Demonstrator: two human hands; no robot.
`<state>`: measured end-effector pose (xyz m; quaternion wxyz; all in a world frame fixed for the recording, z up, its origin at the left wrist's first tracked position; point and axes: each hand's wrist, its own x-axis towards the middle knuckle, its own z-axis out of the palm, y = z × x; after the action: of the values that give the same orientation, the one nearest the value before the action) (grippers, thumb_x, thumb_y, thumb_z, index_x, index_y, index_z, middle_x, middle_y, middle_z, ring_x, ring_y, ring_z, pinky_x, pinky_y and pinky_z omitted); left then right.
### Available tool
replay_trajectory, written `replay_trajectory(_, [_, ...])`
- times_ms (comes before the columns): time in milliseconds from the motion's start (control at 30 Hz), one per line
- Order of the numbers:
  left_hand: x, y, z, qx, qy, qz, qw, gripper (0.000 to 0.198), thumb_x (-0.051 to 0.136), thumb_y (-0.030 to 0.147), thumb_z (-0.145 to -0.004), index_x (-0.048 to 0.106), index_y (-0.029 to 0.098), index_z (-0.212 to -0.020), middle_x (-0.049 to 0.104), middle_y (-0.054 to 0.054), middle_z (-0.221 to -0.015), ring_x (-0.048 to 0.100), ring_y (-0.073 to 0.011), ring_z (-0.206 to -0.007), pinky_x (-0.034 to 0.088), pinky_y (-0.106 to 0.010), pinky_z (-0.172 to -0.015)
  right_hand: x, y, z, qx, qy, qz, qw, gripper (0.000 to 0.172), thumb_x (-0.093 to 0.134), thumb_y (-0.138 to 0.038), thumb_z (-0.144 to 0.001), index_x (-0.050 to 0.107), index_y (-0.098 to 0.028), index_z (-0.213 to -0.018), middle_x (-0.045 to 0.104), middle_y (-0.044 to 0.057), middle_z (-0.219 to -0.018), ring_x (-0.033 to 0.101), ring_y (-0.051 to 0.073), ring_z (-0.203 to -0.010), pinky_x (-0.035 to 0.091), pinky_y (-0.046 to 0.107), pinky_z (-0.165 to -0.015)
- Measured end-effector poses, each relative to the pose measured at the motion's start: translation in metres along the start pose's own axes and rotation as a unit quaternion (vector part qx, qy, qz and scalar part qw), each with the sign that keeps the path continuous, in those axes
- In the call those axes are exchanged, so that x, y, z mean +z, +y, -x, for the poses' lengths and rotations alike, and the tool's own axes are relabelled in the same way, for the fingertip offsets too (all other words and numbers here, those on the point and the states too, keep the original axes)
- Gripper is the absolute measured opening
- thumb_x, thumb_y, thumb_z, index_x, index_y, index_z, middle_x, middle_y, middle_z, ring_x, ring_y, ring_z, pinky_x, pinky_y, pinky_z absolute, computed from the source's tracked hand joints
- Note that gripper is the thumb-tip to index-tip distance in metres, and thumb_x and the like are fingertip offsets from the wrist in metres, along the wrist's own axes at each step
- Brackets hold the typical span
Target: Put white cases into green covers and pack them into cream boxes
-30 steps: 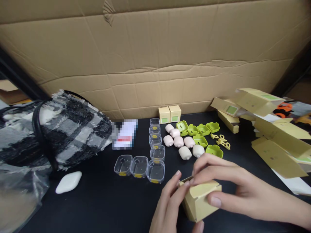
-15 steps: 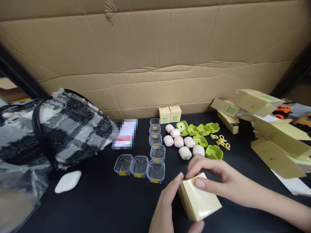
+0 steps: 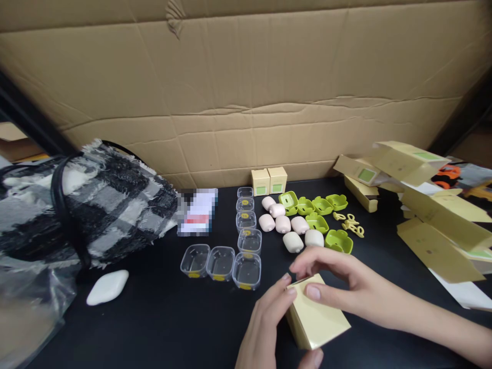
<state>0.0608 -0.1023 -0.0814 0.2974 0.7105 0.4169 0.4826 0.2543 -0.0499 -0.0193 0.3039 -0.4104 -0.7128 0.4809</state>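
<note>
Between my two hands is a small pale yellow cardboard box (image 3: 321, 312), tilted above the black table near the front. My left hand (image 3: 265, 323) grips it from the left, with fingertips at its upper left corner and the thumb under its near end. My right hand (image 3: 338, 282) curls over the far end, thumb on the upper face and fingers behind the far edge, partly hidden. Just beyond the box lie rounded white pieces (image 3: 293, 242), pink pieces (image 3: 283, 224) and green flower-shaped cups (image 3: 339, 241).
Clear plastic cups (image 3: 246, 270) stand in an L-shaped line left of centre. Two closed boxes (image 3: 269, 182) stand by the cardboard wall. Yellow ring-like pieces (image 3: 353, 225) and opened boxes (image 3: 442, 246) lie right. A checked bag (image 3: 115, 205) and a white rounded case (image 3: 108, 287) are left.
My left fingertips have moved onto the box's upper left edge. The right fingers and thumb have shifted slightly left along its far end. The box has barely moved.
</note>
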Motion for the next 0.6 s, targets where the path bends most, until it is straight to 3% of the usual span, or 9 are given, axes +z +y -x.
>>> replay_trajectory(167, [0.003, -0.003, -0.002, -0.008, 0.002, 0.007, 1.000, 0.066, 0.077, 0.032, -0.066, 0.053, 0.031, -0.127, 0.062, -0.009, -0.131, 0.060, -0.0349, -0.117, 0.052, -0.050, -0.095, 0.001, -0.001, 0.000, 0.000, -0.003, -0.003, 1.000, 0.023, 0.061, -0.041, -0.087, 0.063, -0.020, -0.099, 0.064, 0.003, -0.094, 0.060, 0.016, -0.089, 0.051, 0.029, -0.078])
replay_trajectory(400, [0.004, 0.001, -0.008, -0.063, 0.013, 0.041, 0.997, 0.044, 0.069, 0.028, -0.077, 0.060, 0.030, -0.120, 0.068, -0.006, -0.122, 0.065, -0.0303, -0.110, 0.057, -0.047, -0.090, -0.001, 0.000, 0.002, -0.022, -0.004, 0.041, 0.999, 0.023, 0.057, -0.040, -0.090, 0.062, -0.020, -0.100, 0.064, 0.004, -0.094, 0.060, 0.017, -0.090, 0.051, 0.030, -0.080])
replay_trajectory(500, [0.006, 0.000, -0.012, -0.100, 0.015, 0.039, 0.994, 0.032, 0.062, 0.027, -0.083, 0.064, 0.029, -0.115, 0.071, -0.004, -0.115, 0.067, -0.0286, -0.108, 0.057, -0.046, -0.090, -0.010, -0.004, 0.001, -0.100, -0.039, 0.137, 0.985, 0.028, 0.058, -0.043, -0.089, 0.064, -0.019, -0.103, 0.062, 0.007, -0.099, 0.061, 0.019, -0.091, 0.051, 0.033, -0.080])
replay_trajectory(600, [0.006, 0.000, -0.017, -0.129, 0.010, 0.019, 0.991, 0.026, 0.048, 0.028, -0.091, 0.066, 0.028, -0.111, 0.074, -0.004, -0.109, 0.069, -0.0260, -0.104, 0.058, -0.045, -0.088, -0.019, -0.011, 0.001, -0.166, -0.103, 0.274, 0.942, 0.048, 0.070, -0.048, -0.077, 0.064, -0.018, -0.114, 0.063, 0.010, -0.102, 0.062, 0.024, -0.089, 0.052, 0.037, -0.076])
